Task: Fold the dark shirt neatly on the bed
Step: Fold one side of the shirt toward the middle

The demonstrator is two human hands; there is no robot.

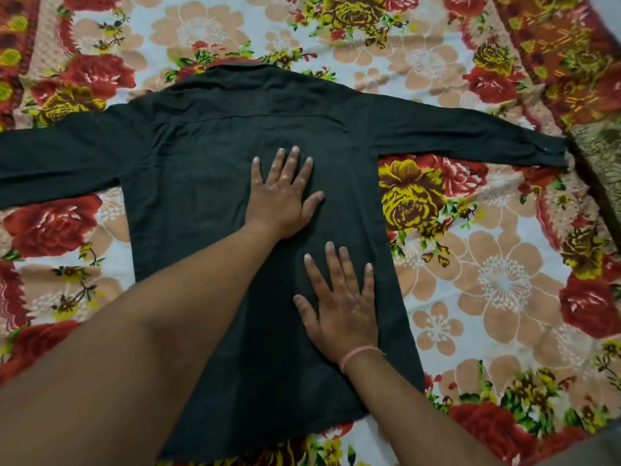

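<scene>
The dark shirt [201, 183] lies spread flat on the bed, back side up, collar at the far end and both long sleeves stretched straight out to left and right. My left hand [282, 193] rests palm down on the middle of the shirt's back, fingers spread. My right hand [342, 304], with a pink thread at the wrist, lies flat on the lower right part of the shirt, fingers apart. Neither hand grips any cloth. My left forearm covers part of the lower shirt.
The bed is covered by a floral sheet [497, 280] with red, yellow and peach flowers. A brownish patterned cloth [601, 163] lies at the right edge, just past the right cuff [551, 151]. The left sleeve runs out of view.
</scene>
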